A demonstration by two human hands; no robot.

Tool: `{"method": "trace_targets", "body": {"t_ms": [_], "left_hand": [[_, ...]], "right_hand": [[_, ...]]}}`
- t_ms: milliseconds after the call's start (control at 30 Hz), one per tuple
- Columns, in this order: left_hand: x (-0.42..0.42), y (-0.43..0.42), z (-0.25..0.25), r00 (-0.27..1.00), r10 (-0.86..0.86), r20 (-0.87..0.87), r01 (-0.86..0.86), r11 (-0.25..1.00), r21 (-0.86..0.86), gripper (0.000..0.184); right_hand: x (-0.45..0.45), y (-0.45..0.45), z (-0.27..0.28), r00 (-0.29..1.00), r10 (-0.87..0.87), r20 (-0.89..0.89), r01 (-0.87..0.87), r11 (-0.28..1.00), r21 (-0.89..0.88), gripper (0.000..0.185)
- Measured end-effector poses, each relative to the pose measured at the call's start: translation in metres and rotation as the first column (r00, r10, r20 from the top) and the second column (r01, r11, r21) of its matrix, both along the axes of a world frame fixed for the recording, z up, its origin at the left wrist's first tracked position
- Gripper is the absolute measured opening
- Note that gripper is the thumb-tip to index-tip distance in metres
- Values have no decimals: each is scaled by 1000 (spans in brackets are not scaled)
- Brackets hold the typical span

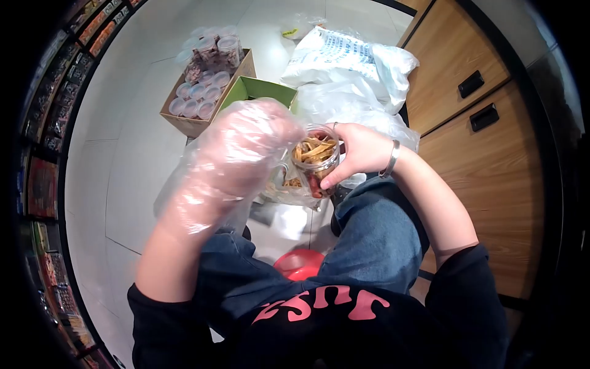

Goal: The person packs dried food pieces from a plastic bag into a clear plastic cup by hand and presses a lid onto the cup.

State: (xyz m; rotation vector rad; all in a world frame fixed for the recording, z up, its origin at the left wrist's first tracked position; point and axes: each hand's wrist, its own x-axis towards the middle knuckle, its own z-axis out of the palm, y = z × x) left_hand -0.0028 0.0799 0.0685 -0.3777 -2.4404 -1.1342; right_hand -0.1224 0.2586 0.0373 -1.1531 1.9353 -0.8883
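Note:
My right hand (pixel 356 150) is wrapped around a clear plastic jar (pixel 319 167). Yellowish-brown dried strips (pixel 316 149) show at the jar's open top, with dark red pieces lower down. A loose clear plastic glove (pixel 215 160) covers my left hand (pixel 264 120) and forearm. That hand is beside the jar's rim at the left, its back turned up; its fingers are hidden and blurred. Below and behind the jar lies a clear plastic bag (pixel 279 192) holding some dried pieces.
Ahead on the tiled floor, a cardboard box (pixel 178 124) holds several lidded jars, next to a green-sided box (pixel 264 88). White plastic sacks (pixel 332 58) lie right of them. Wooden cabinets (pixel 476 178) stand right, shelves (pixel 46 160) left. A red stool (pixel 300 264) is beneath me.

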Motion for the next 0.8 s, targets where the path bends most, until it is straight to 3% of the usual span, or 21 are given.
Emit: {"method": "trace_targets", "body": {"t_ms": [67, 133, 200, 233, 333, 433, 600, 667, 733, 767, 800], "left_hand": [[2, 7, 0, 993, -34, -110, -22, 881, -473, 14], [4, 8, -6, 995, -45, -87, 0, 887, -461, 14], [0, 3, -19, 983, -161, 86, 175, 964, -199, 15], [1, 2, -19, 977, -158, 140, 198, 917, -345, 12], [1, 8, -23, 968, -242, 67, 249, 890, -381, 10], [-2, 4, -27, 943, -277, 185, 326, 879, -348, 12], [-3, -1, -30, 921, -324, 215, 380, 870, -316, 14], [2, 4, -19, 955, -169, 245, 229, 943, -242, 15], [-3, -9, -13, 990, -132, -42, 132, 991, -24, 16], [-8, -26, -3, 974, -44, -224, -12, 970, -241, 17], [-10, -37, 0, 972, 28, -232, -48, 996, -77, 15]], "right_hand": [[8, -3, -3, 999, 31, 28, -30, 999, -20, 65], [12, -4, -7, 997, 78, -26, -79, 996, -28, 63], [16, -3, -7, 984, 121, -130, -115, 992, 52, 63], [21, -3, 0, 992, 89, -89, -80, 992, 96, 61], [20, -3, -6, 985, 126, -117, -127, 992, 5, 61], [19, -6, -6, 971, 152, -184, -130, 984, 124, 63], [15, -8, -16, 983, 100, -152, -87, 992, 87, 63], [13, -9, -16, 992, 72, -107, -65, 995, 70, 65], [11, -11, -13, 997, -75, -13, 74, 995, -63, 66], [8, -13, -15, 988, 6, 152, 16, 990, -140, 75], [9, -15, -16, 988, 10, 152, 13, 989, -146, 75]]}}
